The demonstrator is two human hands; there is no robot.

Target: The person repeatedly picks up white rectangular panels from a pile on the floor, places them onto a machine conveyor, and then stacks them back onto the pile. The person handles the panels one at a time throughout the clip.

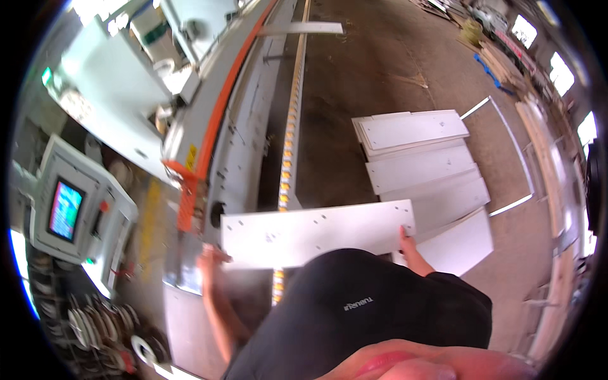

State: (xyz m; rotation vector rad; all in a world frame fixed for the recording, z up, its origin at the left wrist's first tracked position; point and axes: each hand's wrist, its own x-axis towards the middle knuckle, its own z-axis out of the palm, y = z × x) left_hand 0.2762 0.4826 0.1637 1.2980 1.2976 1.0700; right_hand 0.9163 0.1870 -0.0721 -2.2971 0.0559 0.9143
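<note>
A long white panel (316, 233) with several small dark holes lies across the roller rail in front of my body. My right hand (408, 243) grips its right end, with the thumb on the top face and the other fingers hidden beneath. At the near left corner of the panel is my left hand (212, 256), slightly blurred, its fingers closed at the edge. My torso hides part of the panel's near edge.
A long edge-processing machine (221, 104) with an orange strip runs away on the left, beside a yellow-dotted roller rail (289, 145). A control console (66, 206) stands at left. Stacked white panels (418, 158) lie on the right. Another white strip (310, 28) crosses the rail far ahead.
</note>
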